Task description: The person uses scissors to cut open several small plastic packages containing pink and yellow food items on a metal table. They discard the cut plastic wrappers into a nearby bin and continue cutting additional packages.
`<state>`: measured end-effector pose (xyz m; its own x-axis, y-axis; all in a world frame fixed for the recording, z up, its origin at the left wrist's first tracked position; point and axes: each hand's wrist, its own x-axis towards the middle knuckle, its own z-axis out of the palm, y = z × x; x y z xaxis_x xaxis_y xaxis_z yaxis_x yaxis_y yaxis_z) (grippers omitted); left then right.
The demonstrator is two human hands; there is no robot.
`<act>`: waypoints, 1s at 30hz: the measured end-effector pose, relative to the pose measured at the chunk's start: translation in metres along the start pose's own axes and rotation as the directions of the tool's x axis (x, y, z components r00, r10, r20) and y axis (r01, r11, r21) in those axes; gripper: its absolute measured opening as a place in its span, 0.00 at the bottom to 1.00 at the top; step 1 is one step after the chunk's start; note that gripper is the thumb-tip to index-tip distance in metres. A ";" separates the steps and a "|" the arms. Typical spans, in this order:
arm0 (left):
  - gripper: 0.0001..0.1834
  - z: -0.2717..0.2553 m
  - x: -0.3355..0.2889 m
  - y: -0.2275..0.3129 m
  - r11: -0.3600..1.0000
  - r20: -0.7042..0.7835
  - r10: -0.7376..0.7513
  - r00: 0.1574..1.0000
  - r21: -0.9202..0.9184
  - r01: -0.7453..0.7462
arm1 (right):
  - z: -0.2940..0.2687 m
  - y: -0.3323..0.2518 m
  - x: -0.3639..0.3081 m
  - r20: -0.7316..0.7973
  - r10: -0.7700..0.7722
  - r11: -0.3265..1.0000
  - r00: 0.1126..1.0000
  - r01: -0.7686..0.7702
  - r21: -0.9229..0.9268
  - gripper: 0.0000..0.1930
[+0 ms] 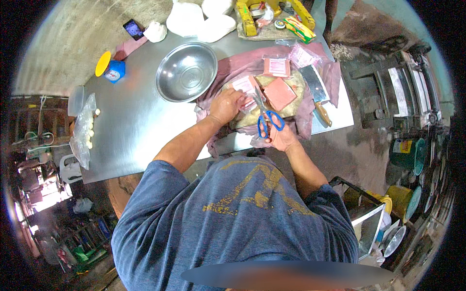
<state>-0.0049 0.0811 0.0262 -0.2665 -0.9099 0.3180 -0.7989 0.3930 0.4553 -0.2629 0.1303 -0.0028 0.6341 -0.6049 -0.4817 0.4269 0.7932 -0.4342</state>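
Note:
My left hand (227, 105) grips the near edge of a clear plastic packet (244, 86) with a printed label and pink contents. In my right hand (282, 138) are scissors (267, 123) with blue handles. Their blades point away from me, beside the packet's right edge; whether they touch the film I cannot tell. A flat square packet of pink meat slices (280, 94) lies to the right of the blades, and a labelled pink packet (276, 67) lies beyond it. These rest on a pale cutting board (248, 119) over a mauve cloth (233, 65).
A knife (316, 89) with a wooden handle lies at the right. Left of the cloth stands a steel bowl (187, 72). Farther left are a blue scale (114, 72) and a plastic bag (83, 133). White bags (185, 20) and a yellow tray (248, 22) line the far side.

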 end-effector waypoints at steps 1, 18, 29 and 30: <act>0.09 -0.001 -0.006 -0.001 0.997 -0.001 0.076 0.997 0.006 -0.076 | -0.001 0.000 0.001 0.016 0.008 0.999 1.000 -0.009 0.034 0.24; 0.16 -0.017 -0.049 -0.029 0.981 0.210 0.188 0.959 -0.079 -0.175 | 0.003 0.042 0.018 0.291 0.006 0.959 0.957 -0.088 0.269 0.24; 0.13 -0.009 -0.035 0.006 0.998 0.056 0.030 0.998 0.061 -0.034 | 0.005 0.044 0.017 0.164 0.061 0.994 0.985 -0.075 0.078 0.27; 0.12 -0.005 -0.030 0.006 0.996 0.054 0.048 0.997 0.067 -0.051 | 0.007 0.043 0.017 0.187 0.047 0.994 0.981 -0.065 0.090 0.27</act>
<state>0.0015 0.1111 0.0238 -0.3328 -0.8960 0.2942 -0.8184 0.4293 0.3819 -0.2294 0.1545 -0.0242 0.7627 -0.5431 -0.3511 0.4409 0.8338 -0.3321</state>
